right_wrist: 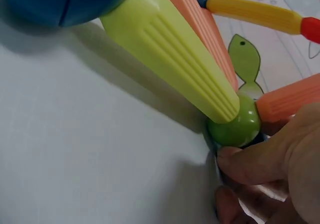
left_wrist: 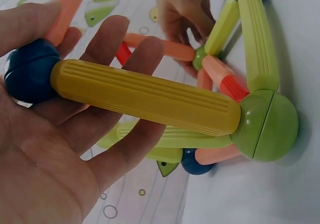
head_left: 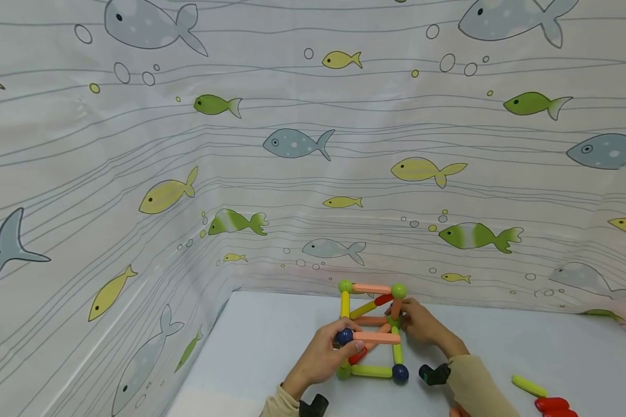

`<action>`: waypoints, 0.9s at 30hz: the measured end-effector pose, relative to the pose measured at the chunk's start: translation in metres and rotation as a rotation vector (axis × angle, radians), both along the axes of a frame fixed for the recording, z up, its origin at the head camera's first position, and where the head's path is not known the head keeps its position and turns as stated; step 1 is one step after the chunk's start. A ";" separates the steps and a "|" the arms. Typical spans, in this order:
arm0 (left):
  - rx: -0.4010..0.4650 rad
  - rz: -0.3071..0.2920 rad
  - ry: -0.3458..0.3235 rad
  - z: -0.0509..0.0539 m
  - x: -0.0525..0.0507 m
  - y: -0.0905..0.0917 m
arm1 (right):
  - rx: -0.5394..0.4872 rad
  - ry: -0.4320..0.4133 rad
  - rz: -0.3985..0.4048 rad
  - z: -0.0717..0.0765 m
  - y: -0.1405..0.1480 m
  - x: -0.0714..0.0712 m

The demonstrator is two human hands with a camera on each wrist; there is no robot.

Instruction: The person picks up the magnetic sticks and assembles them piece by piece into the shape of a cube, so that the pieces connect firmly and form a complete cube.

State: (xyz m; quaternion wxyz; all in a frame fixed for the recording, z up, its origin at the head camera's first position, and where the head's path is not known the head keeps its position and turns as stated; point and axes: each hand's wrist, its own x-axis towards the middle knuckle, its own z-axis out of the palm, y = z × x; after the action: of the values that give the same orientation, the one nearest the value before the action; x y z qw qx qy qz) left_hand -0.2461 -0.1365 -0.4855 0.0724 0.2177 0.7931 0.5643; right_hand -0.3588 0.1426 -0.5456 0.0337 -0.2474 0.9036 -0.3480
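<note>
Here we are at the lower middle of the frame, where a ball-and-stick frame (head_left: 371, 320) stands on the white desk (head_left: 271, 324), both hands on the job! The left hand (head_left: 318, 353) comes in from the lower left, thumb and forefinger pinching an orange rod (head_left: 377, 338) right at its joint with a blue ball (head_left: 345, 336). Over in the left wrist view, its other fingers are spread behind a yellow rod (left_wrist: 145, 97) that runs across to a big green joint (left_wrist: 267, 126) at the right.

And on the far side, the right hand (head_left: 422, 324) reaches in with bent fingers, thumb tip just under a green ball (right_wrist: 235, 124); something dark blue peeks out beside that thumb, and whether the fingers pinch it I cannot tell.

Up top, a salmon bar (head_left: 371, 288) links two green knobs; down at the front, a lime bar (head_left: 371, 371) runs right to a navy ball (head_left: 400, 373). Out at the lower right, a loose lime stick (head_left: 529, 386) lies beside red pieces (head_left: 553, 404), and behind it all rises a fish-patterned sheet (head_left: 292, 87)!
</note>
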 end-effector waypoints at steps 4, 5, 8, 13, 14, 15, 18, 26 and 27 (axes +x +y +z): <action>-0.002 -0.002 0.004 -0.001 0.000 0.001 | 0.047 -0.005 -0.086 0.004 0.008 0.007; -0.006 -0.001 0.006 -0.002 -0.001 0.001 | 0.056 0.002 -0.103 0.005 0.011 0.010; -0.025 0.008 0.005 -0.002 0.000 0.000 | 0.066 0.027 -0.126 0.007 0.019 0.019; -0.046 0.019 0.010 -0.001 0.000 -0.003 | 0.001 -0.101 -0.126 0.011 0.030 0.041; -0.045 0.017 0.004 0.000 0.001 -0.003 | -0.021 -0.137 -0.113 0.013 0.031 0.047; -0.046 0.015 0.001 0.001 0.001 -0.004 | -0.047 -0.170 -0.100 0.015 0.032 0.052; -0.044 0.014 -0.010 0.002 0.001 -0.004 | -0.110 -0.205 -0.061 0.025 0.034 0.068; -0.027 0.015 0.015 0.000 0.002 -0.001 | -0.197 -0.123 -0.021 0.061 0.022 0.096; -0.028 0.014 0.021 -0.001 0.001 -0.001 | -0.207 -0.110 -0.014 0.064 0.020 0.098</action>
State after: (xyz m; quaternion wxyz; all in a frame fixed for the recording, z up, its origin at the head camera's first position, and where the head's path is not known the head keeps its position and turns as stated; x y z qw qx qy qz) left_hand -0.2446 -0.1379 -0.4861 0.0631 0.2168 0.8031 0.5514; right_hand -0.2611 0.1628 -0.4819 0.0551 -0.2237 0.8613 -0.4530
